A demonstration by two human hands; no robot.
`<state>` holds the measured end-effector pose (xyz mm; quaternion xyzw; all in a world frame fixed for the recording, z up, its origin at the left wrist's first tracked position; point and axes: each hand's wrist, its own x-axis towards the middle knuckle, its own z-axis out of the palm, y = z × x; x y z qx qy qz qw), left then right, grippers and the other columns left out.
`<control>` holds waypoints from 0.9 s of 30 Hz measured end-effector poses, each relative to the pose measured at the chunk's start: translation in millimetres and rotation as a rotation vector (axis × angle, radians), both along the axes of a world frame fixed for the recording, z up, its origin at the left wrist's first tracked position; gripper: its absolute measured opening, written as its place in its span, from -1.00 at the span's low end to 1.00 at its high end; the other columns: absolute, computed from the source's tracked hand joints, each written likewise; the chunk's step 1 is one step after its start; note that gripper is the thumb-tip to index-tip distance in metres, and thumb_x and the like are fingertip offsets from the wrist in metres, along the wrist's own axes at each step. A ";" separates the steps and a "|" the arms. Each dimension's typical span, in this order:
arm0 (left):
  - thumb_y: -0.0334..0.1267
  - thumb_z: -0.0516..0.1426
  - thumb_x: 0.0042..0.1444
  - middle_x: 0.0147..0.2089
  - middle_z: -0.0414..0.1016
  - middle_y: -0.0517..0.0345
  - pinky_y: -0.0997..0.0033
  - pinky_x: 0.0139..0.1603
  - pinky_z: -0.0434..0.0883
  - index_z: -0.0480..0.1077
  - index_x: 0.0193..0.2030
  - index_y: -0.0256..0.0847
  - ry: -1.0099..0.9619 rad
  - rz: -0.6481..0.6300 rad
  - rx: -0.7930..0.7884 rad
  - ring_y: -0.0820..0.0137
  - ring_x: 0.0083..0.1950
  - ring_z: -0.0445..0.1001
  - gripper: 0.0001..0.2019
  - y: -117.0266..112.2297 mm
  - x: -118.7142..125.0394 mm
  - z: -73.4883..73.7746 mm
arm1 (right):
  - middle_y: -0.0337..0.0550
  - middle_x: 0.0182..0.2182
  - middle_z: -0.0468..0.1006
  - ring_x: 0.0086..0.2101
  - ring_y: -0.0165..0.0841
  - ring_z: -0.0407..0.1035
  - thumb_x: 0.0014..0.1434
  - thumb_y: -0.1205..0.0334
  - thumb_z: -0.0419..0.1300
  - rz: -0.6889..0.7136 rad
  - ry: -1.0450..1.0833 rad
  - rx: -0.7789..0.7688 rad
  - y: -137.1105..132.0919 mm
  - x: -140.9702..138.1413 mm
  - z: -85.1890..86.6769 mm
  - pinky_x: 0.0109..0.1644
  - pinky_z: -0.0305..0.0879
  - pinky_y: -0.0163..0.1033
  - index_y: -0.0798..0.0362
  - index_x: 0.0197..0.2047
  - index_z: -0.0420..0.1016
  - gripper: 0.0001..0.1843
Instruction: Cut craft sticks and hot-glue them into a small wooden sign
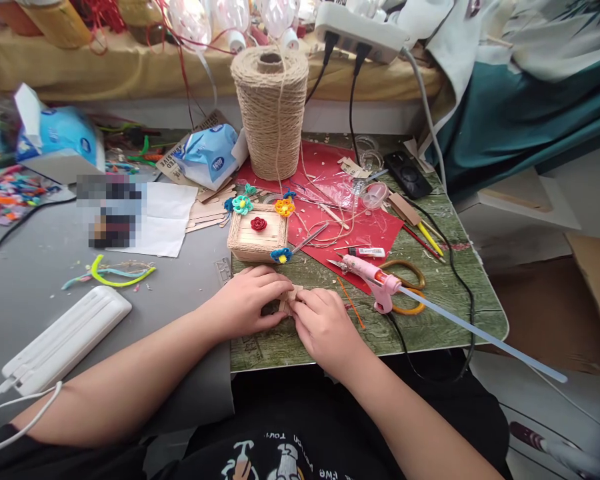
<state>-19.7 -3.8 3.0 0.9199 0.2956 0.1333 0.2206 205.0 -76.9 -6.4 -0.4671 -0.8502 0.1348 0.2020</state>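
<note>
Low over the table's front edge, my left hand (250, 300) and my right hand (326, 328) meet fingertip to fingertip. Between them they pinch a small pale wooden piece (295, 292), mostly covered by the fingers; its full shape is hidden. Just beyond my left hand stands a square box of craft sticks (255, 248) with twine round its rim. A red rose (259, 224) sits on its top, and blue, orange and teal pipe-cleaner flowers mark its corners. To the right of my right hand lies a pink hot glue gun (373, 275) with a long glue stick.
Behind the box stands a big twine spool (270, 113) on red paper (325, 163). Scissors (413, 303) lie under the glue gun, whose cord runs off the right edge. Loose craft sticks (210, 212), tissue packs (207, 157) and a white lamp (67, 340) are on the left.
</note>
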 end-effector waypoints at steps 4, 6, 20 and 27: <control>-0.15 0.18 0.31 0.21 0.58 0.02 0.12 0.22 0.44 0.42 0.19 -0.14 0.004 0.000 -0.006 0.17 0.17 0.50 -0.65 -0.2 -0.4 -1.0 | 0.07 0.05 0.61 -0.02 -0.12 0.41 0.42 0.40 0.11 0.008 -0.015 -0.007 -3.4 -0.4 -2.2 0.05 0.34 0.04 0.11 0.20 0.50 -0.66; -0.14 0.18 0.31 0.22 0.58 0.01 0.12 0.22 0.44 0.42 0.19 -0.13 -0.001 -0.003 -0.006 0.17 0.18 0.51 -0.65 0.0 -0.6 -1.5 | 0.08 0.04 0.61 -0.02 -0.11 0.41 0.42 0.41 0.09 0.003 -0.019 0.006 -4.7 -0.9 -3.0 0.05 0.33 0.05 0.11 0.22 0.49 -0.64; -0.13 0.20 0.29 0.22 0.55 -0.02 0.10 0.20 0.43 0.39 0.22 -0.14 0.023 0.015 0.000 0.13 0.20 0.50 -0.61 -2.1 -0.4 -2.5 | 0.04 -0.06 0.63 -0.11 -0.15 0.43 0.37 0.47 0.14 -0.054 0.127 0.123 -22.4 11.7 2.0 0.00 0.37 0.03 0.10 0.23 0.49 -0.60; -0.13 0.20 0.30 0.24 0.54 -0.02 0.09 0.23 0.42 0.38 0.23 -0.14 0.024 0.014 -0.007 0.13 0.21 0.49 -0.60 -1.5 -0.6 -4.5 | 0.03 -0.05 0.65 -0.08 -0.12 0.45 0.35 0.41 0.19 -0.101 0.102 0.111 -29.9 12.4 -6.2 0.06 0.37 0.07 0.08 0.23 0.51 -0.60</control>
